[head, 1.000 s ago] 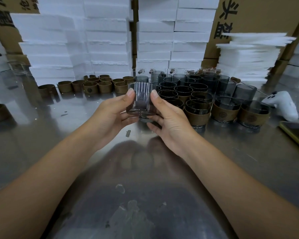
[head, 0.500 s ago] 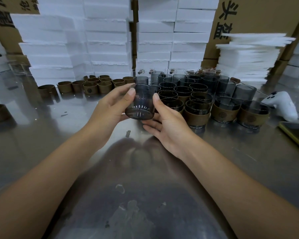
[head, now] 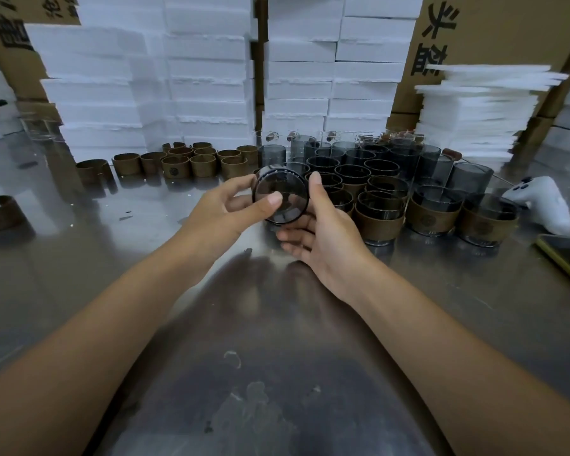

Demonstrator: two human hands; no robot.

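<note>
- Head view, centre of frame: one smoked glass (head: 288, 189) is held clear above the steel worktop (head: 79, 258), tipped on its side with a round end facing the camera.
- Left hand (head: 224, 209): pinches the glass, thumb laid across the near face, fingers behind the left wall.
- Right hand (head: 323, 235): thumb pressed on the right rim, fingers curled beneath; both hands share the hold.
- Upper left: a row of loose brown sleeves (head: 178, 162), well apart from the glass.
- Right of centre: sleeved glasses (head: 379, 222) in front, bare glasses (head: 352, 162) behind. A white controller (head: 540, 202) lies at far right.
- Judgement: the step in hand looks like checking or turning a bare glass before sleeving.
- Next move calls for one hand to take the full hold, freeing the other to fetch a sleeve; the tilted grip is light, so a slip is the risk.
</note>
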